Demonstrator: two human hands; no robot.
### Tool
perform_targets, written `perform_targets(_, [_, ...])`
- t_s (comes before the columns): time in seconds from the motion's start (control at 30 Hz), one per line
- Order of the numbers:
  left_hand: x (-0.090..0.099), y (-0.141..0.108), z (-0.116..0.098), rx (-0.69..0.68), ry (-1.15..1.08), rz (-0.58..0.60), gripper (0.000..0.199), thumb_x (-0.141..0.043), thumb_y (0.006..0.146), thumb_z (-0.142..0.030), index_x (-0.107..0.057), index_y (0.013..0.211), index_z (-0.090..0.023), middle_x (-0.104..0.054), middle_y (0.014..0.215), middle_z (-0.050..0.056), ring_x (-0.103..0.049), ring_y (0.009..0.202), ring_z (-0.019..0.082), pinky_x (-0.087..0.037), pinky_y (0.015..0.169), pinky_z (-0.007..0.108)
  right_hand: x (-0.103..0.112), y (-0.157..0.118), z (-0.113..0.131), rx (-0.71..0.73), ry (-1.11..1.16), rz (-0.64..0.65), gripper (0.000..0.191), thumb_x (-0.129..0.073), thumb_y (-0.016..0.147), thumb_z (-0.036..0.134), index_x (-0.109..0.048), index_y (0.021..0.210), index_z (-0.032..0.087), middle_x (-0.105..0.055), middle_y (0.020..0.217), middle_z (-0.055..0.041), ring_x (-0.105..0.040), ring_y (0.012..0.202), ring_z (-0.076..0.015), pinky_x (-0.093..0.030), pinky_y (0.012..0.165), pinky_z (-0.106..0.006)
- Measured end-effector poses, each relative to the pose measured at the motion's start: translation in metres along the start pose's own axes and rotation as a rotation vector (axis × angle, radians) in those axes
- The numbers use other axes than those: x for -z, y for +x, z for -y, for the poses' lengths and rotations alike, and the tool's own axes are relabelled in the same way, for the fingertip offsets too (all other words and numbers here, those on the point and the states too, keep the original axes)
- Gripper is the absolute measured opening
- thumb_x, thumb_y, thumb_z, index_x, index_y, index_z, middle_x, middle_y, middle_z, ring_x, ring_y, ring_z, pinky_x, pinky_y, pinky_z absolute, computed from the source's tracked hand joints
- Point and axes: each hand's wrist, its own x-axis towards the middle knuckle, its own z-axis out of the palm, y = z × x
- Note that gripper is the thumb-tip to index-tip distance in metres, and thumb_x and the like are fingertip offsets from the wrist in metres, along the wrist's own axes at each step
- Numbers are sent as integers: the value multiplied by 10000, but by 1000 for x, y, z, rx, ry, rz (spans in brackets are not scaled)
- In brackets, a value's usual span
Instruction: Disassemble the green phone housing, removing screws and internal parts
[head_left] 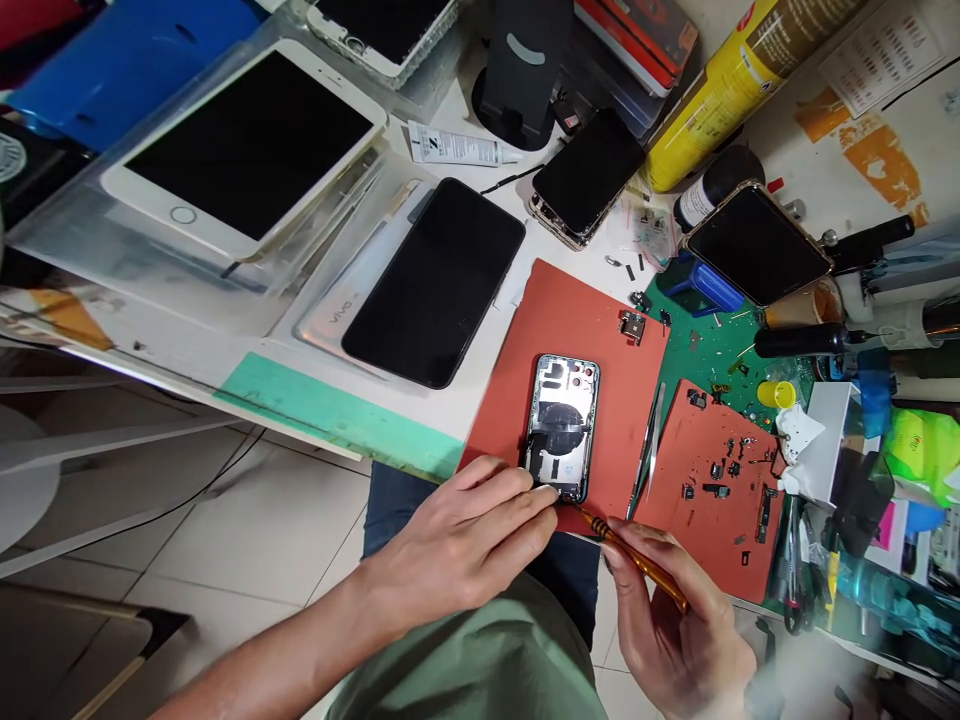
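An opened phone housing (564, 425), its metal inside facing up, lies on a red-brown mat (517, 345). My left hand (469, 530) steadies its lower left edge, with the fingertips at the bottom corner and the thumb out of sight. Between the thumb and fingers of my right hand (675, 610) is a slim orange screwdriver (645, 570). Its tip meets the housing's bottom edge; any screw there is too small to make out. Tweezers (648, 445) lie on the mat just right of the housing. A small metal part (632, 326) rests near the mat's upper right corner.
Several small phone parts (716, 490) are spread on a second red-brown mat (694, 540) at right. A black-screened phone (435, 285) and a white phone (251, 150) lie to the left. A yellow can (720, 100) and another phone (757, 243) stand behind.
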Motion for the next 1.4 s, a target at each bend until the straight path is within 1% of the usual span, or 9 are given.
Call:
perform_targets(0.17, [0, 2, 0, 25, -14, 9, 226, -548, 1050, -29, -741, 1153, -86, -810, 1152, 117, -645, 933, 210, -515, 845, 395, -1, -4, 1, -66, 1, -12, 231, -787, 957, 68, -706, 1157, 147, -838, 919, -67, -835, 787, -145, -689, 844, -198])
perform_targets(0.37, [1, 0, -1, 15, -6, 14, 221, -555, 1038, -11, -738, 1143, -72, -804, 1163, 136, -645, 915, 208, -507, 824, 393, -2, -2, 3, -55, 47, -1, 283, -774, 951, 43, -698, 1201, 151, -836, 932, -61, -835, 798, -145, -692, 838, -201])
perform_targets(0.5, [1, -1, -1, 19, -7, -9, 220, -581, 1015, 8, -736, 1154, -63, -805, 1137, 131, -642, 913, 211, -508, 818, 392, -3, 2, 5, -77, 32, 7, 225, -754, 971, 69, -712, 1173, 159, -838, 937, -59, -838, 802, -150, -694, 821, -197])
perform_targets(0.7, [-3, -2, 0, 24, -19, -18, 195, -617, 990, 22, -732, 1126, -59, -802, 1131, 138, -646, 913, 212, -517, 803, 394, 7, 13, -1, 81, -77, 145, 224, -720, 1008, 108, -715, 1211, 202, -854, 963, -33, -842, 790, -151, -709, 798, -224])
perform_targets(0.83, [-3, -2, 0, 22, -45, -46, 165, -617, 1012, -6, -733, 1118, -58, -805, 1075, 127, -627, 857, 197, -497, 752, 379, 13, 18, -3, 269, -261, 165, 274, -802, 979, 181, -734, 1244, 211, -856, 970, -17, -833, 782, -163, -706, 762, -249])
perform_targets(0.9, [-3, -2, 1, 17, -59, -57, 173, -605, 1030, -25, -737, 1134, -65, -801, 1047, 120, -631, 857, 195, -488, 744, 373, 13, 19, -2, 319, -300, 188, 298, -850, 938, 172, -740, 1214, 191, -846, 947, -20, -820, 775, -165, -698, 763, -255])
perform_targets(1.1, [-4, -3, 2, 3, -57, -88, 160, -646, 1012, -39, -741, 1141, -42, -797, 1072, 152, -660, 901, 214, -488, 736, 382, 12, 25, 0, 291, -231, 254, 308, -762, 962, 104, -702, 1249, 200, -794, 904, -6, -772, 763, -143, -677, 740, -282])
perform_targets(1.23, [-4, -4, 3, 6, -55, -71, 168, -600, 1029, -35, -753, 1092, -64, -804, 1030, 131, -645, 856, 201, -481, 704, 374, 15, 27, -1, 344, -213, 294, 345, -771, 939, 82, -710, 1256, 204, -736, 798, 13, -710, 649, -135, -640, 638, -273])
perform_targets(1.4, [-6, -4, 5, 0, -43, -84, 212, -557, 1041, -40, -760, 1092, -74, -801, 1042, 133, -650, 881, 213, -498, 717, 381, 16, 25, 4, 282, -263, 279, 291, -735, 973, 131, -728, 1258, 193, -750, 856, -23, -741, 730, -174, -658, 667, -317])
